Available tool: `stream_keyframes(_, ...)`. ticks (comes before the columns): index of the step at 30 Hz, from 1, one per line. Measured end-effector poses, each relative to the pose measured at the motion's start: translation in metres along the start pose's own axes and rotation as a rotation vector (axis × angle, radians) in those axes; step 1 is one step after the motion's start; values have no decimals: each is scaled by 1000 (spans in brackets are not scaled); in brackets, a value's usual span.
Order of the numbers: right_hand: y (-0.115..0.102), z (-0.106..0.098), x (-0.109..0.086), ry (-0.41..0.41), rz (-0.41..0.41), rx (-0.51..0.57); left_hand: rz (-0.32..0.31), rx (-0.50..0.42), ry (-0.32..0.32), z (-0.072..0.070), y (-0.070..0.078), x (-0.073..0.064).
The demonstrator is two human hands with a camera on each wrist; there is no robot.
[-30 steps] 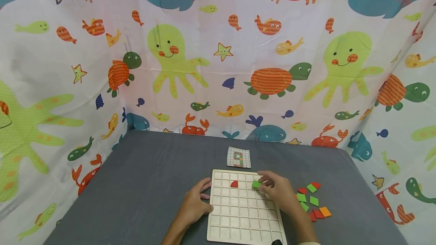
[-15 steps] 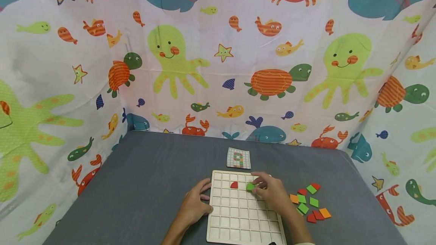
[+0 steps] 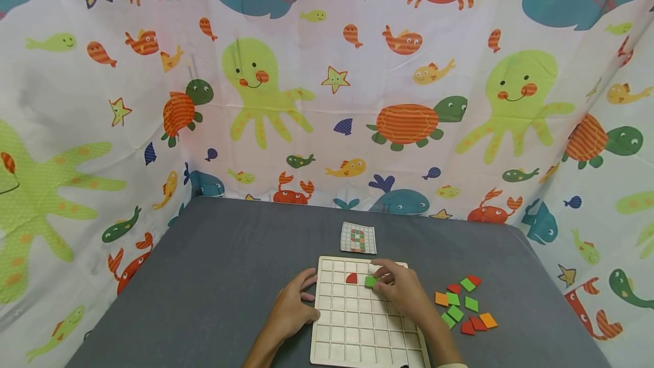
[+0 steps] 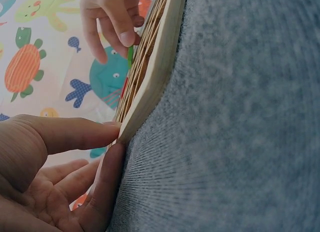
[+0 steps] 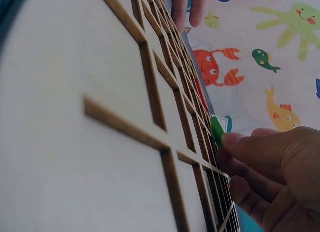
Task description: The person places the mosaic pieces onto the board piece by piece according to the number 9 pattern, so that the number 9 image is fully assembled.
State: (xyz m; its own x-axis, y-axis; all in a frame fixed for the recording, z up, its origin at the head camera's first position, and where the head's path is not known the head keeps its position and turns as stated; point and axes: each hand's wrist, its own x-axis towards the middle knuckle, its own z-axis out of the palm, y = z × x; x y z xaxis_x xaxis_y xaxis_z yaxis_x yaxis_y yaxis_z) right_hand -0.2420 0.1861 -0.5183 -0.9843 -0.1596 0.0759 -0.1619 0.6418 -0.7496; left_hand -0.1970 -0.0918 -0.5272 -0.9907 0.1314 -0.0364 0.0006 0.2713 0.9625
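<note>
A pale wooden grid board point(image 3: 352, 337) lies on the grey cloth. My left hand point(image 3: 286, 305) holds its left edge; in the left wrist view the thumb and a finger point(image 4: 111, 164) meet at the rim. Over the board's upper right part, my right hand point(image 3: 407, 294) pinches a small green square tile point(image 3: 370, 281) between thumb and fingertips. The tile appears tilted in the right wrist view, its edge at the grid; whether it touches the board I cannot tell. A red tile with one rounded corner point(image 3: 351, 278) sits in a cell to the left of it.
Loose tiles lie right of the board: several green ones such as a green square point(image 3: 471, 304), red ones such as a red piece point(image 3: 467, 328), and orange squares point(image 3: 487, 320). A printed pattern card point(image 3: 358, 237) lies behind the board. A sea-animal curtain point(image 3: 327, 72) surrounds the table.
My right hand has moved left across the board with the green tile, toward the red tile. An orange tile formerly behind the right arm now shows. My left hand stays put.
</note>
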Motion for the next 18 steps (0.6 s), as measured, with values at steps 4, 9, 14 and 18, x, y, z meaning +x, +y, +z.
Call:
stream_keyframes(4, -1, 2, 1, 8, -1, -17, 3, -2, -1, 0, 0, 0)
stream_keyframes(9, -3, 3, 1, 13, -9, -13, 4, 2, -2, 0, 1, -1)
stream_keyframes(14, -5, 3, 0, 11, -23, 0, 5, 1, -9, 0, 1, -1)
stream_keyframes(18, -5, 4, 0, 6, -29, 11, 9, -6, -11, -1, 0, -1)
